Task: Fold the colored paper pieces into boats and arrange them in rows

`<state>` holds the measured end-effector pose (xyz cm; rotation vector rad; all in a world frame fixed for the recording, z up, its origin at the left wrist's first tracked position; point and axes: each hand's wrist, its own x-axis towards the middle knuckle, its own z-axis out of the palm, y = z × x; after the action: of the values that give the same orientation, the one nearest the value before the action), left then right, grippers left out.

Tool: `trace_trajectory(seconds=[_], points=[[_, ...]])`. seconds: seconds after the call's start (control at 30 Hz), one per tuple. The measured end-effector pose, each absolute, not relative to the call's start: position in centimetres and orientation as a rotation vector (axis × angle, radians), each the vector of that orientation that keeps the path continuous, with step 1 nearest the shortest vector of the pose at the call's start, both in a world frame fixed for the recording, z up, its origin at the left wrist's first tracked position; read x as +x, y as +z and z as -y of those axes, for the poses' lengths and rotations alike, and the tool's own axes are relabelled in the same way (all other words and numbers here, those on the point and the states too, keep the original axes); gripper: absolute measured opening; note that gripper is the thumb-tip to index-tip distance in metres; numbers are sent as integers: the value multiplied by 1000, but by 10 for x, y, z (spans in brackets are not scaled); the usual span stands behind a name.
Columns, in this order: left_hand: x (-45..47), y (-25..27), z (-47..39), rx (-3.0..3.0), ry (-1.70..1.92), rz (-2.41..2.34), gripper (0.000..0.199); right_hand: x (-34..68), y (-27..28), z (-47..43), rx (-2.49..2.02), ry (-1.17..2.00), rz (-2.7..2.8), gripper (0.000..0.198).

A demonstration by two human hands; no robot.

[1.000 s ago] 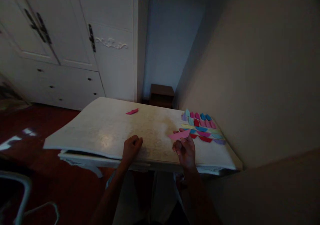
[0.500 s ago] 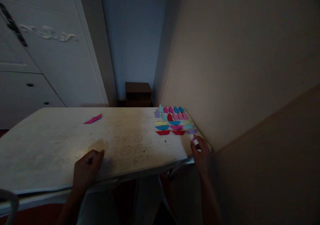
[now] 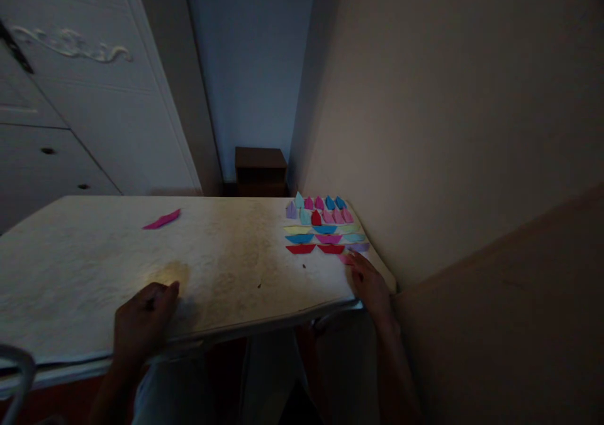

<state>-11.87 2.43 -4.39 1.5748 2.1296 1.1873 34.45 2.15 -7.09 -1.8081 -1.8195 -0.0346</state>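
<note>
My right hand [image 3: 370,283] is at the table's right end, its fingertips closed on a small pink folded paper boat [image 3: 344,258], mostly hidden by the fingers. Just beyond lie rows of folded paper boats: a red one [image 3: 301,249], another red one [image 3: 331,249] and a lavender one [image 3: 358,247] form the nearest row. Farther back, several upright pointed paper pieces [image 3: 316,218] sit in pink, blue, red and pale colours. My left hand [image 3: 145,317] rests as a loose fist near the front edge, nothing visible in it. A magenta folded paper boat [image 3: 163,219] lies alone beyond it.
The pale patterned table [image 3: 226,242] has two small dark specks near its middle. A beige wall [image 3: 425,129] runs close along the right. White cabinets [image 3: 104,110] stand at the left, and a brown low stand [image 3: 260,161] is behind the table.
My right hand has moved left and forward with the pink paper boat, close to the nearest row. My left hand stays in a fist. The view has shifted slightly.
</note>
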Motion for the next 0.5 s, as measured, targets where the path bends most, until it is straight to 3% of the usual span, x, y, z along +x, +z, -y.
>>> trace_trajectory(seconds=[0.5], points=[[-115, -48, -21, 1662, 1222, -2152, 39, 325, -70, -8, -1898, -177, 1958, 37]])
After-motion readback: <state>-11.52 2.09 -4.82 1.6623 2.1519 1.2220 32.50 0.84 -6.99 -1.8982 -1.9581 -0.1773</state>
